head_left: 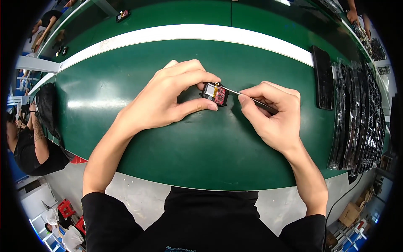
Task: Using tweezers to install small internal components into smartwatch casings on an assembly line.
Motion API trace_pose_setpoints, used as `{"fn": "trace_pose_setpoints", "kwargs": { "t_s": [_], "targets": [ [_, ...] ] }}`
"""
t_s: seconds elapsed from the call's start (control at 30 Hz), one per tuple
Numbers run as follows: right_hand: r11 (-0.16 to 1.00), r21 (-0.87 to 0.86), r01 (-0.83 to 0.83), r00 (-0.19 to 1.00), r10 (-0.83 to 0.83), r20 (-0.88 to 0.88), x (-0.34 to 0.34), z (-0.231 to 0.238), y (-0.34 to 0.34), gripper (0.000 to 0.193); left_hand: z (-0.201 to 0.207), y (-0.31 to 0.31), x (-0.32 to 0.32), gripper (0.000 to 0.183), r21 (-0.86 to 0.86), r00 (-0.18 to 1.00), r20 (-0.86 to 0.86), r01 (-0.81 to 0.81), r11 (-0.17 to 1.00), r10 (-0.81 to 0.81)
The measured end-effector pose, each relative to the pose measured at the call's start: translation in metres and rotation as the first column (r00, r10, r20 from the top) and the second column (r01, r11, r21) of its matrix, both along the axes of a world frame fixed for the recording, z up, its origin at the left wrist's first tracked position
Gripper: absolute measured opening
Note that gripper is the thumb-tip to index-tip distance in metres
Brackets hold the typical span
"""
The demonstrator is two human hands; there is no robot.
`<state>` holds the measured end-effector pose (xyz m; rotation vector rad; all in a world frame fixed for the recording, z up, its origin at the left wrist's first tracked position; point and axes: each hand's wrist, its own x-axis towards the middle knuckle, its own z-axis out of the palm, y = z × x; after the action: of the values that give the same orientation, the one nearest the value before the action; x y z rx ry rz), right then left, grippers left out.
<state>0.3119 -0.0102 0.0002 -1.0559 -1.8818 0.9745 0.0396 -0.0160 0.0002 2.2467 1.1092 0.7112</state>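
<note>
Over the middle of the green table, my left hand (176,90) grips a small smartwatch body (215,93) by its edges, thumb below and fingers above. Its dark case lies open toward me, with a silvery block, a red circuit board and a yellowish flex strip inside. Pinched between thumb and fingers, the slim metal tweezers (261,104) rest in my right hand (275,111). Their thin tip reaches the upper right part of the watch body, beside the flex strip. Whether the tip touches the strip is too small to tell.
At the right stand stacked black trays in clear plastic (357,117), a black phone-like slab (322,77) beside them. A white rail (189,32) crosses behind the green table (210,151). Another open device (122,16) lies beyond it. A black mesh bag (47,107) and a co-worker (35,143) are at left.
</note>
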Motion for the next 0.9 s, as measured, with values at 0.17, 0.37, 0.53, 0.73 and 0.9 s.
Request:
{"fn": "trace_pose_setpoints", "kwargs": {
  "t_s": [0.17,0.37,0.53,0.73,0.9],
  "targets": [
    [1.0,0.02,-0.006,1.0,0.005,0.011,-0.001,-0.001,0.0,0.003,-0.003,0.0,0.002,0.052,0.017,0.999,0.046,-0.014,1.0,0.013],
    [0.997,0.071,-0.021,0.998,0.017,0.053,-0.001,0.0,0.001,0.002,-0.002,0.0,0.003,0.052,0.016,0.998,0.05,-0.04,0.999,0.039],
    [0.999,0.044,-0.01,1.0,0.009,0.017,-0.003,0.0,0.0,0.003,-0.003,0.001,0.004,0.052,0.035,0.999,0.042,-0.031,0.999,0.029],
    [0.992,0.124,-0.028,0.999,0.025,0.021,-0.003,-0.007,0.005,0.002,-0.001,0.002,0.005,0.05,0.02,0.998,0.045,-0.043,0.999,0.042],
    [0.982,0.188,0.007,1.0,-0.01,0.017,0.001,-0.009,0.002,0.009,0.004,0.001,0.01,0.046,0.005,0.997,0.015,-0.074,0.997,0.073]
  ]
}}
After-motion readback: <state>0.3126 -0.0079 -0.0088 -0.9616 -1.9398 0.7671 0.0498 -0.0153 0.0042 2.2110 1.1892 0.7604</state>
